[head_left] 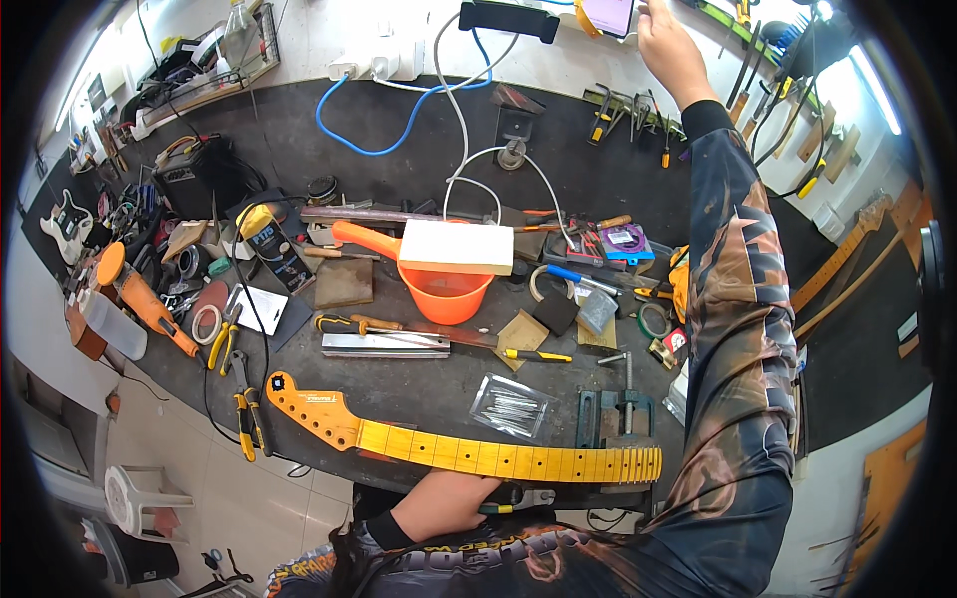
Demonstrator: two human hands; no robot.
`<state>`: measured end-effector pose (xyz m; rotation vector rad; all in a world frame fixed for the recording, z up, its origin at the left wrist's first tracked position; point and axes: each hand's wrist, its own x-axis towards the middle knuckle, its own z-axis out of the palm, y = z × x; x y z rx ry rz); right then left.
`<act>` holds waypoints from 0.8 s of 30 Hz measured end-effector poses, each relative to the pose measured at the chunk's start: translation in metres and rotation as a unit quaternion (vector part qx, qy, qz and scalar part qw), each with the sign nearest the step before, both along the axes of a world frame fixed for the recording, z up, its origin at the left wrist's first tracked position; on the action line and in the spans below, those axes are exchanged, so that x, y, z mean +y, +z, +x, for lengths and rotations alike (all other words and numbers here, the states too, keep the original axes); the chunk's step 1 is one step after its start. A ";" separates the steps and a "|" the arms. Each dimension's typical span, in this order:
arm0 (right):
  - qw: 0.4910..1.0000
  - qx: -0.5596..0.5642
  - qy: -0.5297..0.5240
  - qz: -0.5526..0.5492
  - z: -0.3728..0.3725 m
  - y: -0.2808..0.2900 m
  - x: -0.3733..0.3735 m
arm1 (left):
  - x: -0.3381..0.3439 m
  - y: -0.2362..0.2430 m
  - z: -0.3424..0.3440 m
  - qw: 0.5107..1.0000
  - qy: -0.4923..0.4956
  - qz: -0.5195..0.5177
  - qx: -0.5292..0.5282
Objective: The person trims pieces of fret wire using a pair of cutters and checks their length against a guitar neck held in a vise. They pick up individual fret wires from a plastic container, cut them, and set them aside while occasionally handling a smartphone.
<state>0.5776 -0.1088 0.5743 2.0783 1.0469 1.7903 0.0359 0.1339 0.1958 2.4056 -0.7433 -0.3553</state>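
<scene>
A maple-coloured guitar neck (506, 459) lies along the bench's near edge, its headstock to the left and its fretted board facing up. Just below it, my left hand (449, 506) is closed around pliers (523, 500) with green-and-yellow handles, whose metal head points right. The neck partly hides those fingers. My right arm stretches far up, bringing my right hand (673, 52) beside a phone (610, 14) in a holder; the fingers are mostly cut off by the top edge. A clear packet of slim metal pieces (512, 406) rests beyond the neck.
An orange dipper (446, 291) with a white block (459, 246) across it stands mid-bench. A small vise (626, 409) sits near the neck's right end. Yellow-handled pliers (246, 411) lie at the left edge. Cables (404, 130) hang behind; a white stool (147, 501) stands below.
</scene>
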 end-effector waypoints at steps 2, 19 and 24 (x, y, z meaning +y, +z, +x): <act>0.997 0.060 0.017 0.039 -0.006 0.000 0.005 | 0.000 0.001 -0.001 1.000 0.004 0.003 0.007; 0.970 0.148 0.161 0.110 -0.011 -0.006 0.006 | -0.001 0.003 -0.002 1.000 0.016 -0.006 0.004; 0.976 0.133 0.149 0.092 -0.003 -0.005 -0.001 | -0.002 0.003 -0.001 1.000 0.012 -0.012 -0.017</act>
